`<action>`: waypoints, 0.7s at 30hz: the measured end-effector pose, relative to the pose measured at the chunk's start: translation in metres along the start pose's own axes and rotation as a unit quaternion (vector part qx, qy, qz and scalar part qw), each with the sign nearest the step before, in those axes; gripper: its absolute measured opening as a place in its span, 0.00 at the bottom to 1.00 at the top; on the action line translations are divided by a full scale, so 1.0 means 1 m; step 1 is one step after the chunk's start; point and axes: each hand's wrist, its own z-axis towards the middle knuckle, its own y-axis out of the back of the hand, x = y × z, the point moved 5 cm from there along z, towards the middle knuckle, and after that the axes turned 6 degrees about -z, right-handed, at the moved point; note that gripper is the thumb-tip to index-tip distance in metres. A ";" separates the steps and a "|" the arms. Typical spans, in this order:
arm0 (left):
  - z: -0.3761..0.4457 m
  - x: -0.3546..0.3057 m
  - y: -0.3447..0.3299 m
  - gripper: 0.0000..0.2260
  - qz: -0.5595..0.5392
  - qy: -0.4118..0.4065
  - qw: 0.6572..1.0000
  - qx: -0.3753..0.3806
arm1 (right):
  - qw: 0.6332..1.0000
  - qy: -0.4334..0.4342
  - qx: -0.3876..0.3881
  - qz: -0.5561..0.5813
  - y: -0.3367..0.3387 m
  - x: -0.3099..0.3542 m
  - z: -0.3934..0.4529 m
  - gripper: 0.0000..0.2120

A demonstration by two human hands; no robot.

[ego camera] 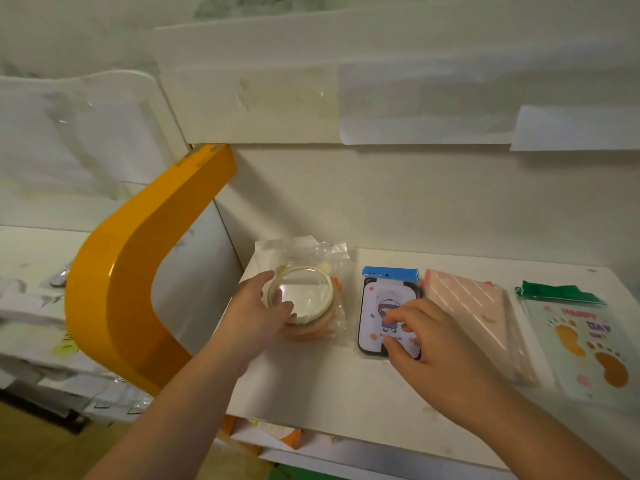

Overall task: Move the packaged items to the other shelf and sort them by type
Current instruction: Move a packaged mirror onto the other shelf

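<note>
Two hands are seen nearest. Left hand point(258, 306) is curled round the round bagged pack point(304, 296) at nine o'clock on the shelf point(329, 393). Right hand point(426, 337) fingers point(398, 317) pinch the card pack point(388, 313). Both should be set flat beside like packs.

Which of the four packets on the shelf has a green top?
The packet at the far right, with orange footprints printed on it. Its header strip is green; the rectangular one beside the round packet has a blue strip, and the others show none.
</note>
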 end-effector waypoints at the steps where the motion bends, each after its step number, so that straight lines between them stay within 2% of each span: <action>1: 0.000 -0.001 -0.001 0.26 -0.003 0.000 1.000 -0.001 | 1.000 0.002 0.001 -0.001 -0.001 0.000 0.001 0.11; 7: 0.001 0.000 -0.002 0.26 -0.020 0.005 1.000 -0.021 | 1.000 0.001 0.003 0.006 0.001 0.001 0.005 0.11; 16: -0.003 -0.001 -0.007 0.22 0.013 -0.015 0.999 -0.027 | 1.000 0.003 0.005 -0.008 0.007 0.003 0.011 0.10; 21: -0.005 -0.001 -0.011 0.23 0.038 -0.021 0.998 -0.037 | 1.000 0.006 0.009 -0.005 0.008 0.001 0.010 0.10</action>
